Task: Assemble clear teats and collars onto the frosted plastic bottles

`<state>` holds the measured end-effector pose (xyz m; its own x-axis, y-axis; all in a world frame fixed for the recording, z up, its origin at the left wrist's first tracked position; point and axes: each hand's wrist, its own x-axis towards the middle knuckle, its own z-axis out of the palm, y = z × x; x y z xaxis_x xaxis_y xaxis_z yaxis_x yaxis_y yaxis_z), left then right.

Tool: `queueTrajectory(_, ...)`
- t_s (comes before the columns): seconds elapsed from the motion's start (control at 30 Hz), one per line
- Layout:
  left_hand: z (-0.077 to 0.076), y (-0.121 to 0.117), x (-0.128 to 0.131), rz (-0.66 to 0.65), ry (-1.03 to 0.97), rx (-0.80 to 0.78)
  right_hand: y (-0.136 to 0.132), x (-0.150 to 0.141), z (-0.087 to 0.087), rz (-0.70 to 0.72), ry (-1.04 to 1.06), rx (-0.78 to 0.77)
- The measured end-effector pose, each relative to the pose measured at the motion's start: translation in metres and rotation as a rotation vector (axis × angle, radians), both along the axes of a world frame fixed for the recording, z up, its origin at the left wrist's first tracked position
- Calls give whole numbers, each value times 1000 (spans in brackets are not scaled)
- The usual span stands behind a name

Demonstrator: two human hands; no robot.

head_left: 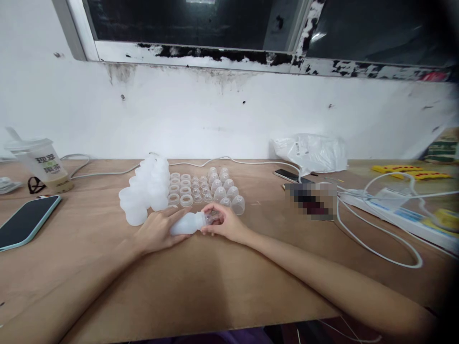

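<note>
Several white bottles (150, 184) crowd together on the worktop (172, 291) just beyond the left hand (161, 228). Right of them run rows of rings (185, 200), small teats (197, 198) and clear caps (238, 205); the nearest caps stand close behind the right hand (229, 224), which partly hides one. Further off, a cup (48, 165) and a phone (30, 222) sit at the left, a plastic bag (310, 153) by the wall (179, 114), and a power strip (401, 212) with looped cables (380, 260) at the right. The near part of the worktop is bare.

The held bottle (187, 224) is between the hands, in front of the rows. It lies on its side, long axis running left to right, neck to the right and angled slightly away from the person. Left fingers are clamped around its body; right fingers are closed on the clear tip (212, 218) at its neck. Whether the bottle touches the worktop, I cannot tell.
</note>
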<state>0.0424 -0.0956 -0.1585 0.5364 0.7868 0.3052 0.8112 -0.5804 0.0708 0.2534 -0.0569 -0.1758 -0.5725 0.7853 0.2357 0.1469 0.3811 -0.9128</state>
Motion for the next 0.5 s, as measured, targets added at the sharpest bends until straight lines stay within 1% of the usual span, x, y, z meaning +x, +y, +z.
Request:
queueTrajectory(0.07, -2, 0, 0, -13, 13, 33, -1, 0, 0, -14, -42, -4)
queueTrajectory(0.17, -2, 0, 1, -44, 53, 87, -4, -1, 3, -40, -143, 58)
queueTrajectory(0.3, -1, 1, 2, -76, 120, 90, -5, -3, 6, -78, -230, 107)
queueTrajectory(0.43, 1, 3, 1, -77, 118, 55, -6, -3, 7, -63, -240, 152)
queueTrajectory(0.5, 2, 3, 1, -67, 83, 24, -7, -1, 8, -52, -179, 231)
